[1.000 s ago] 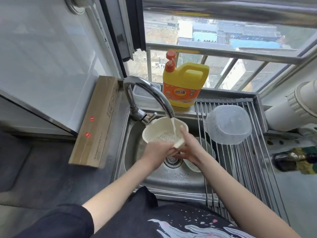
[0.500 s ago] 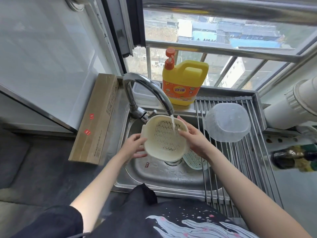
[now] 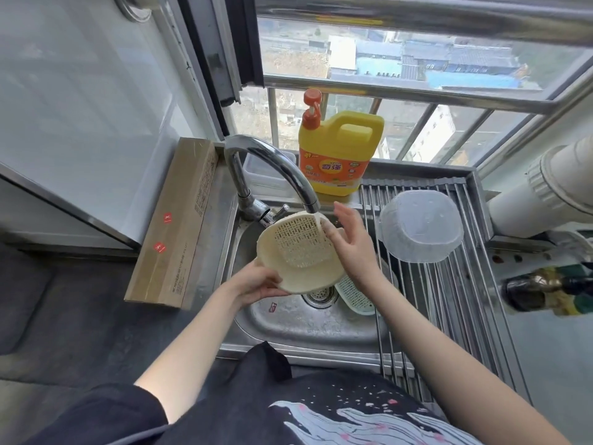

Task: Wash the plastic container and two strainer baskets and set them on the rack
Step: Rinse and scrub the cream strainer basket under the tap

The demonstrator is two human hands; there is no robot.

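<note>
A cream strainer basket [image 3: 300,252] is upside down under the running tap [image 3: 276,170], over the sink [image 3: 305,326]. My left hand [image 3: 261,281] grips its lower rim. My right hand [image 3: 351,239] lies flat against its right side, fingers spread, in the water stream. A second, pale green strainer basket [image 3: 356,295] lies in the sink, partly hidden behind my right wrist. The clear plastic container [image 3: 422,231] rests upside down on the rack [image 3: 449,300] to the right of the sink.
A yellow detergent jug [image 3: 337,155] with an orange pump stands behind the sink on the sill. A long cardboard box [image 3: 175,223] lies along the sink's left side. A white pipe [image 3: 552,191] and a brass valve [image 3: 542,289] sit right of the rack.
The cream strainer was turned over from open side up to bottom up. My left hand shifted from its side to its lower rim, and my right hand moved onto its right side.
</note>
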